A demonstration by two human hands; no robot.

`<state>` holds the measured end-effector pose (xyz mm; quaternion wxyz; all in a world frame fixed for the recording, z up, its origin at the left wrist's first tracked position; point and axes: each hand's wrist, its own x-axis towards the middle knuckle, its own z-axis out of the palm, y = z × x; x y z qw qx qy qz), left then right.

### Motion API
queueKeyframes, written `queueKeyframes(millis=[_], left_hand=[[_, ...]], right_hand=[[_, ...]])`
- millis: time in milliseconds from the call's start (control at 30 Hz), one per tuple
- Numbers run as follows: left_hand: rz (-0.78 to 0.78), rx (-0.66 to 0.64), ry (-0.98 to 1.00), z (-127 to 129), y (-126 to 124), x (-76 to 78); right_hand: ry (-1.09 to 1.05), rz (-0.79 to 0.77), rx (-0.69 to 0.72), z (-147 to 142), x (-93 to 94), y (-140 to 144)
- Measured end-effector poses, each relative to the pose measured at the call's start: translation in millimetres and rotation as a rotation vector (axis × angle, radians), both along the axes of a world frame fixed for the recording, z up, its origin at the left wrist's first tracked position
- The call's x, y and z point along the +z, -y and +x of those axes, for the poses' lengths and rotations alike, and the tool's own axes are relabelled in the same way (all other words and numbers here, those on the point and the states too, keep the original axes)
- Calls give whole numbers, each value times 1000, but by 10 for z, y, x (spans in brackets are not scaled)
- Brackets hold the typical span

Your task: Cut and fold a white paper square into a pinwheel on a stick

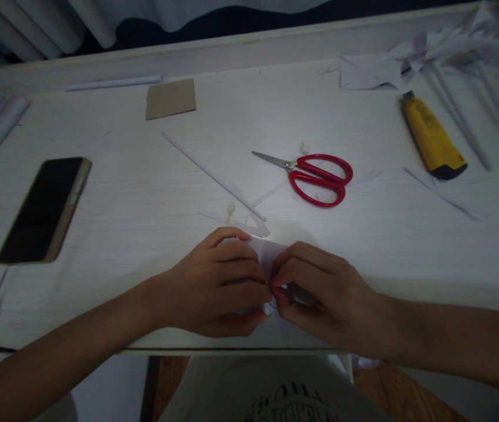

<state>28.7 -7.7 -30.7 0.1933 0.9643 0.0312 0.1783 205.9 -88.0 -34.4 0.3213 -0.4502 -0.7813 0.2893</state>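
— So, where is the paper [269,252]?

— At the near edge of the table [144,199], pinched between both hands. The left hand [214,287] curls over it with fingertips closed on the fold; the right hand [320,293] meets it, thumb and forefinger nipped tight on the same small white piece. Most of the sheet is hidden under the fingers.

— What could spoil it?

— I'd say a tear or a crooked crease. The paper looks thin and soft, and both pinches pull at one tiny spot; a hard tug could rip it. It also sits just at the table's lip, so a slip could drop it to the lap.

— And beyond the hands?

— Thin white strips [214,176] and scraps lie just past them, flat and narrow. Further on, scissors [315,174] with red loop handles and steel blades, closed. To the left, a phone [45,208], dark and glossy. At the right, a yellow knife [431,136], chunky plastic. Farthest back, a brown card [170,98], matte and square, and a heap of folded paper shapes [429,55] on thin rolled sticks.
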Motion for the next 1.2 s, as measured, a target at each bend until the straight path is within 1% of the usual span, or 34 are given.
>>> queueKeyframes(millis=[133,300,467,600,700,900,1200], left_hand=[[7,0,5,-15,2,-8],[49,7,14,-28,8,-15],[97,0,19,-16,14,-31],[99,24,39,-2,37,-33],[90,42,15,13,42,-22],[88,29,6,40,22,4],[66,69,-31,17,68,0]], right_hand=[[-11,-8,15,4,1,-11],[5,-26,-6,16,15,-11],[41,-3,16,28,39,-10],[60,33,47,30,39,-27],[59,40,70,30,31,-41],[60,26,98,38,37,-39],[53,7,70,28,46,-63]])
